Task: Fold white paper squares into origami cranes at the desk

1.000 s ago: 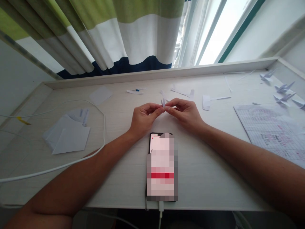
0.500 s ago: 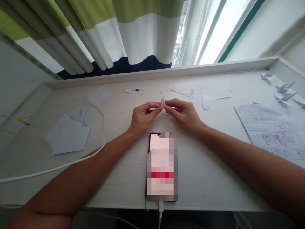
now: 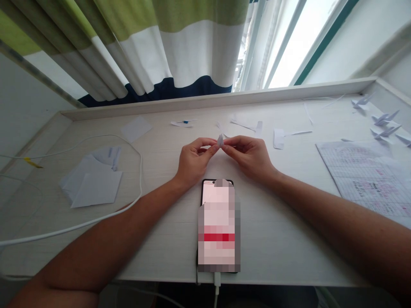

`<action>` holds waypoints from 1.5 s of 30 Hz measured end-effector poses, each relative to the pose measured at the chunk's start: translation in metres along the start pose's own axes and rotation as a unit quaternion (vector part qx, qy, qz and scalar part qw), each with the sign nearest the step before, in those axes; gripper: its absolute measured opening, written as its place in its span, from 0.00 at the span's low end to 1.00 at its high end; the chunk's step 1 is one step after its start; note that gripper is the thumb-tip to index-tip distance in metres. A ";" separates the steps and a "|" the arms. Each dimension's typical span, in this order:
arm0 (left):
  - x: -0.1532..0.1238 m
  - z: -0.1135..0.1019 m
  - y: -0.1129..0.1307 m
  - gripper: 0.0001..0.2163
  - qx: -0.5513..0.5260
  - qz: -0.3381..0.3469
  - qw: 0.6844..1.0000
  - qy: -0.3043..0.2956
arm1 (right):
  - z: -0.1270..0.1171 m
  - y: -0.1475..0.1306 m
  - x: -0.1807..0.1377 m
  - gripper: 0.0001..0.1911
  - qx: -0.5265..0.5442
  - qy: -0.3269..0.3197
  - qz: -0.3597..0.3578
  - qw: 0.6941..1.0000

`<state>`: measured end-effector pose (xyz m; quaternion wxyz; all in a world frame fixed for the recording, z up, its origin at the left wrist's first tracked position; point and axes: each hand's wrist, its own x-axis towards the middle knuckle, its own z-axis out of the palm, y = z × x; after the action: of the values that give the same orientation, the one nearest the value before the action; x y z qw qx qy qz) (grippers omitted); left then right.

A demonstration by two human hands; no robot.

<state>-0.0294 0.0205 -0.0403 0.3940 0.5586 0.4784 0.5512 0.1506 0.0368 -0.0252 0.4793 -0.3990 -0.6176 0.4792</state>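
Observation:
Between my fingertips a small piece of folded white paper (image 3: 220, 140) stands with its point up, just over the desk. My left hand (image 3: 195, 161) pinches its left side with thumb and forefinger. My right hand (image 3: 251, 156) pinches its right side the same way, so both hands are closed on it. The fingertips cover the paper's lower edges. Just below the hands a phone (image 3: 218, 214) lies face up on the desk, its screen blurred out.
Folded paper cranes (image 3: 383, 119) stand at the far right above a written sheet (image 3: 369, 179). Loose white paper (image 3: 96, 188) lies at left beside a white cable (image 3: 140, 171). Paper strips (image 3: 278, 139) are scattered behind the hands. A charging cable (image 3: 217, 280) runs from the phone over the front edge.
Both hands stay in place around the folded paper, with the fingertips shifting only slightly. The whole view has moved a very little.

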 end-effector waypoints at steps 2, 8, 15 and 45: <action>-0.001 0.001 0.001 0.10 -0.007 -0.003 1.000 0.004 | 0.000 0.001 0.000 0.19 -0.003 0.011 -0.001 1.000; -0.002 0.003 -0.002 0.09 0.015 -0.004 1.000 0.021 | 0.001 0.001 0.001 0.18 -0.005 0.030 -0.005 1.000; -0.004 0.004 0.006 0.06 0.053 0.027 0.998 0.026 | 0.002 -0.001 -0.001 0.20 0.007 0.029 0.012 0.999; 0.003 0.004 0.001 0.18 -0.124 -0.051 0.991 0.005 | 0.001 -0.001 0.000 0.21 0.012 -0.002 0.008 1.000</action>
<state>-0.0252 0.0233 -0.0385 0.4849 0.4779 0.4363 0.5883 0.1500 0.0370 -0.0244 0.4792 -0.3967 -0.6096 0.4914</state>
